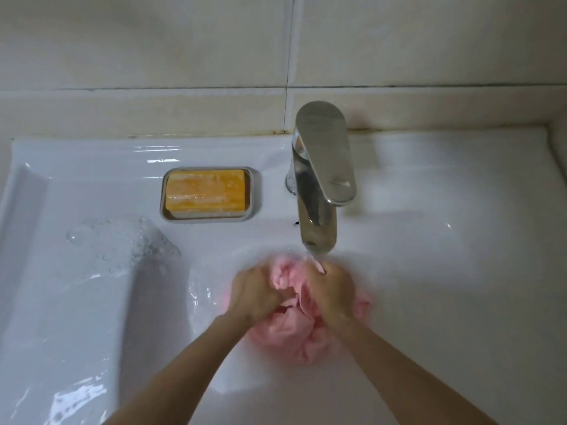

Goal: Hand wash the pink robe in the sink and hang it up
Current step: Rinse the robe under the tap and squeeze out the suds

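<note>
Pink robe [291, 335] is wadded into a ball in the sink [429, 210] basin, directly under the faucet [319, 179] spout. Left hand [257, 294] and right hand [333, 294] are both on top of the wad, fingers curled into the fabric, each gripping a bunch, with the two fists close together, which looks like a scrub or knead. There seems to be water at the spout, but it's too blurred to be sure. Handling: thin, soft cloth with no stiffness, so it will sag and trail wherever it isn't held. Soaked, it's likely a lot heavier than dry, and slick if soapy, so a light pinch may slip. Better to grab thick gathered folds with the whole hand, as here. For lifting out, I'd squeeze the water out first, then take it at the collar or shoulders so it hangs straight. Yellow soap bar [205, 190] sits in its dish [254, 191] on the sink ledge left of the faucet. There's foam [122, 240] on the left side of the sink.
</note>
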A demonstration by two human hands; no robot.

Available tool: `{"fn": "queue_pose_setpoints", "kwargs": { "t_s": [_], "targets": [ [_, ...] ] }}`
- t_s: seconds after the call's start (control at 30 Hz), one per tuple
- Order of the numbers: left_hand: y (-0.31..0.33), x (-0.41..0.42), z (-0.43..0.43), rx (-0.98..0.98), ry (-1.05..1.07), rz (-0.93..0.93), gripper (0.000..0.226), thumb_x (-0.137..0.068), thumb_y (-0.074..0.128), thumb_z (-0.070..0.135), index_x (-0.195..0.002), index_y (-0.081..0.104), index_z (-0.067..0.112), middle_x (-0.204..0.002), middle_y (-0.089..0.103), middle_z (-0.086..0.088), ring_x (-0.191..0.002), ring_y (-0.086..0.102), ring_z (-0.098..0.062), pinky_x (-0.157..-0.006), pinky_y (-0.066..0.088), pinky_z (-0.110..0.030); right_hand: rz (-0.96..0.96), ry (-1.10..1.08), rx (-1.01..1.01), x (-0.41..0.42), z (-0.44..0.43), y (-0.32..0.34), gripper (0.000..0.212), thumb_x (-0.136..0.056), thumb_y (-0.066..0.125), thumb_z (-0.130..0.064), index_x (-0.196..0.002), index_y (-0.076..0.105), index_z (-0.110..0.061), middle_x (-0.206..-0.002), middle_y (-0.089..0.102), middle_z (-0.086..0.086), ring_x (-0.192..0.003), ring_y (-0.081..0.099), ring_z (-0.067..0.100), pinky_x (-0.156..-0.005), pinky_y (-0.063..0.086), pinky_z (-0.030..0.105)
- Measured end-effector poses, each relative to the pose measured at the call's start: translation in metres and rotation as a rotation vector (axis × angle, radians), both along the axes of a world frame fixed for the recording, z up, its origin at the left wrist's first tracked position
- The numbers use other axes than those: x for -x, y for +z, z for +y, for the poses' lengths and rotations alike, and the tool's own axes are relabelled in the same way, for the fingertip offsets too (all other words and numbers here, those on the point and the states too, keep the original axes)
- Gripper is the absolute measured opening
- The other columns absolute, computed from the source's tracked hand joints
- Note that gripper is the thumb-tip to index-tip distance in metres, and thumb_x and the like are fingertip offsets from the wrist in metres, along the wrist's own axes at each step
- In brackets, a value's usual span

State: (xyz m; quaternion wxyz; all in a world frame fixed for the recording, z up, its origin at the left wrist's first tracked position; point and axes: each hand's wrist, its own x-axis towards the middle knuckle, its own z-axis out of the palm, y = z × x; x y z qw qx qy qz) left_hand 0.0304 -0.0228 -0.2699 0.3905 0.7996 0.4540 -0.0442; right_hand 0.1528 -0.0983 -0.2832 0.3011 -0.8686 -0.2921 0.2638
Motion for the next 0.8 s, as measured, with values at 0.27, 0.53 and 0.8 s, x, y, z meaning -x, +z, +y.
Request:
{"fn": "queue_pose_setpoints", "kwargs": {
  "t_s": [0.27,0.53,0.8],
  "targets": [
    [0.032,0.055,-0.022,0.476,0.172,-0.359,0.074,-0.054,0.054,0.087,-0.114,0.054,0.043,-0.125,0.057,0.007,-0.119,0.054,-0.016,-0.098,0.046,-0.039,0.086,0.154,-0.119,-0.020,-0.077,0.049,0.059,-0.066,0.054,-0.072,-0.116,0.055,-0.040,-0.095,0.066,-0.010,-0.085,0.060,0.009,-0.071,0.044,0.026],
    [-0.013,0.037,-0.065,-0.129,-0.334,0.211,0.116,-0.054,0.030,0.090,-0.140,-0.027,0.037,-0.159,-0.012,-0.005,-0.145,0.004,-0.033,-0.110,0.021,-0.057,0.194,0.404,0.180,0.007,-0.064,0.009,0.105,-0.054,0.053,-0.074,-0.145,0.009,-0.048,-0.158,0.012,-0.011,-0.142,0.024,0.015,-0.112,0.030,0.040],
    [-0.017,0.062,-0.090,-0.301,-0.089,0.128,0.048,-0.069,0.059,0.046,-0.107,0.050,0.019,-0.091,0.060,0.000,-0.075,0.062,-0.020,-0.057,0.052,-0.033,0.263,0.317,0.293,0.049,-0.075,0.019,0.096,-0.053,0.036,-0.074,-0.130,0.050,-0.017,-0.125,0.059,0.002,-0.112,0.057,0.024,-0.092,0.045,0.031]
  ]
}}
